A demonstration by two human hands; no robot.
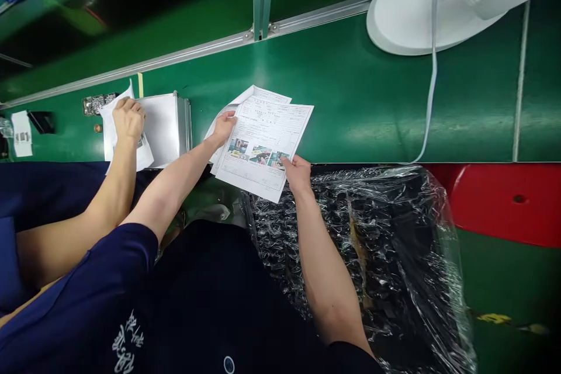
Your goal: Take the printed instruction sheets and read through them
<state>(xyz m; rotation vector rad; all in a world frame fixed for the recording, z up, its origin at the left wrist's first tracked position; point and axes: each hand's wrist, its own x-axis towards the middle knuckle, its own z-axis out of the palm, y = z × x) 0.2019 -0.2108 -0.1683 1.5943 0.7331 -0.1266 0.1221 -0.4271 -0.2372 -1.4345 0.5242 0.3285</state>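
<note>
Between my two hands are printed paper sheets point(267, 128), tilted above the front edge of the green workbench point(346, 105). Text, table lines and a row of small colour photos show on the top sheet. My left hand point(224, 127) is closed on the sheets' left edge, where another sheet curls out behind. At the lower right corner, my right hand point(297, 172) pinches the top sheet, thumb lying on the printed face. Whether the right hand also holds the sheet behind cannot be seen.
To the left, a co-worker's hand point(128, 120) holds a paper sheet beside a silver metal case point(164, 128). A white lamp base point(407, 11) with a cable stands at the back right. Below the bench are a plastic-wrapped black stack point(394, 257) and a red stool point(504, 204).
</note>
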